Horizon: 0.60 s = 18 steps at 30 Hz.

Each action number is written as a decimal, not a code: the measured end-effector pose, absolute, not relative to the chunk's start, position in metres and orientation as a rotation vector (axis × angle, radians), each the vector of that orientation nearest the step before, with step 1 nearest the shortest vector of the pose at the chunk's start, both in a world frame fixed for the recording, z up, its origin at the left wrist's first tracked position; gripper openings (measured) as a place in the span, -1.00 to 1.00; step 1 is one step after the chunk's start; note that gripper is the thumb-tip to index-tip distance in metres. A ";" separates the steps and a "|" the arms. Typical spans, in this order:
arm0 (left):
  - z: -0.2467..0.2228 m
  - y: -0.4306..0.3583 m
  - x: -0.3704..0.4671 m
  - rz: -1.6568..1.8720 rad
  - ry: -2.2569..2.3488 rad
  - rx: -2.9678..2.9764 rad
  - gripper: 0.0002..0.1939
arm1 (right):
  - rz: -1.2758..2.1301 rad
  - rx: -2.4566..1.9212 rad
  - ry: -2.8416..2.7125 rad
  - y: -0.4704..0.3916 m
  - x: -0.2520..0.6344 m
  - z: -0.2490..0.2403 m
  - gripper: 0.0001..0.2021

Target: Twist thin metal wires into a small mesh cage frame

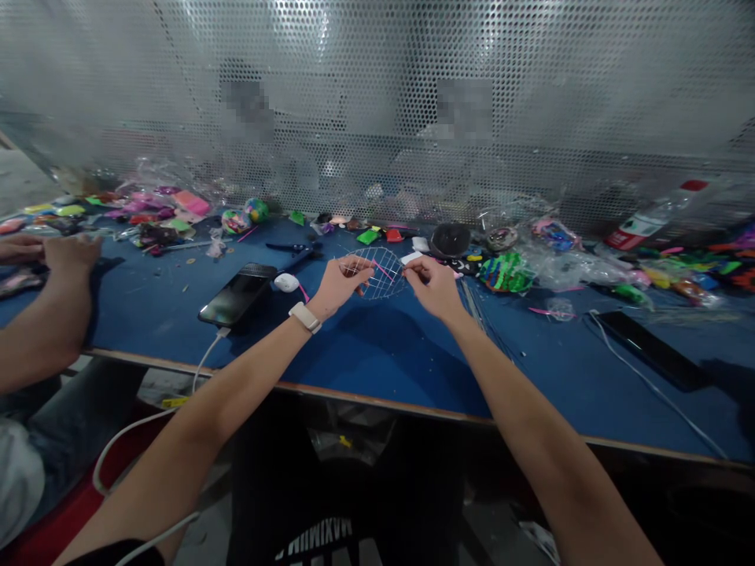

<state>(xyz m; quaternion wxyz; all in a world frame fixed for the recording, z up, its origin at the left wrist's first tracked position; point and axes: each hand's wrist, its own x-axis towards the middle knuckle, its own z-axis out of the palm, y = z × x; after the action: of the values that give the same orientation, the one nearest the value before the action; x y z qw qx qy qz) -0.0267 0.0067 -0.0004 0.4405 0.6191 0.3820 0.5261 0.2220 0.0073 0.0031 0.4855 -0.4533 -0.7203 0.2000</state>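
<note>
Between my hands, just above the blue table (389,354), is a rounded wire mesh frame (377,287) of thin silvery wires. A narrow pink strip (384,272) lies across it. My left hand (339,284) grips the frame's left side, fingers closed, with a pale band (305,317) on the wrist. At the right edge, my right hand (435,286) pinches the frame between thumb and fingertips; the exact contact is too small to see. A small white piece (411,257) shows just beyond those fingertips.
A phone on a stand (239,295) with a cable is left of my hands; another phone (649,350) lies right. Pliers (295,253), a striped green ball (506,272) and a bottle (640,224) line the back. A co-worker's hands (71,251) are far left.
</note>
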 end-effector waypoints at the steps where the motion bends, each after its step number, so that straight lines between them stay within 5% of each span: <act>1: -0.001 0.007 -0.027 1.318 0.955 1.554 -0.77 | 0.492 -1.112 -1.758 0.007 0.222 0.003 -0.88; 18: 0.002 0.007 -0.025 1.352 0.912 1.477 -0.78 | 0.566 -1.149 -1.741 0.008 0.222 0.000 -0.89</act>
<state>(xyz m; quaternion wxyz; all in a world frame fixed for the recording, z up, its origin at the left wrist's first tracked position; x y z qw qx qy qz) -0.0255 0.0065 0.0022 0.4534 0.5984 0.3694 0.5476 0.2224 0.0085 -0.0003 0.4710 -0.4689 -0.7106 0.2310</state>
